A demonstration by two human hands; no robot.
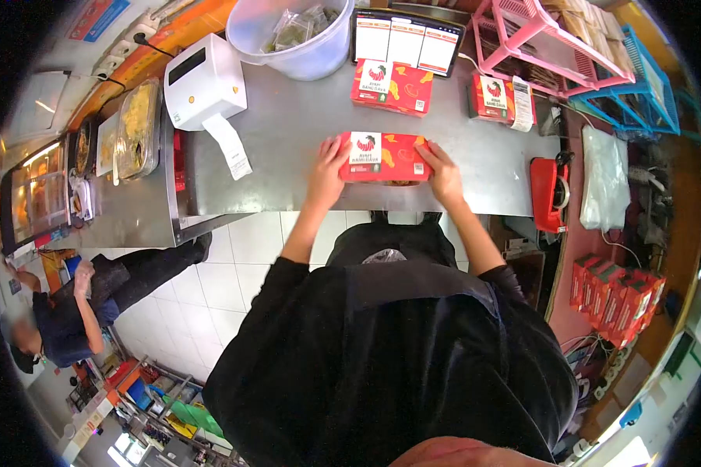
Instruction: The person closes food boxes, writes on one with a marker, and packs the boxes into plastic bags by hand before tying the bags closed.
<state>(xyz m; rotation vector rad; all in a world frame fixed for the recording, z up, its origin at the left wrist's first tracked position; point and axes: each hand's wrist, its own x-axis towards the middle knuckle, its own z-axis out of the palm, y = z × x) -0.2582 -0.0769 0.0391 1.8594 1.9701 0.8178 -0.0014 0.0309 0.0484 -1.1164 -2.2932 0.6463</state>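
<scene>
A red cardboard food box [385, 158] with a white logo panel sits at the front of the steel table. My left hand [329, 170] grips its left end, fingers wrapped round the side. At the opposite end my right hand [442, 173] holds it, thumb and fingers pressed to the edge. A thin strip of something brownish shows under the box's near edge; I cannot make out what it is. Just behind stands a second red food box [392, 88]. Farther right is another red food box [489, 100] with a paper receipt [523, 106] on it.
A white label printer [206, 86] with paper hanging out stands left, near a clear tub [288, 58] of packets. A tablet [409, 43] is at the back. Pink racks [553, 47] and a red tape dispenser [549, 194] are right. Another person [78, 311] stands at left.
</scene>
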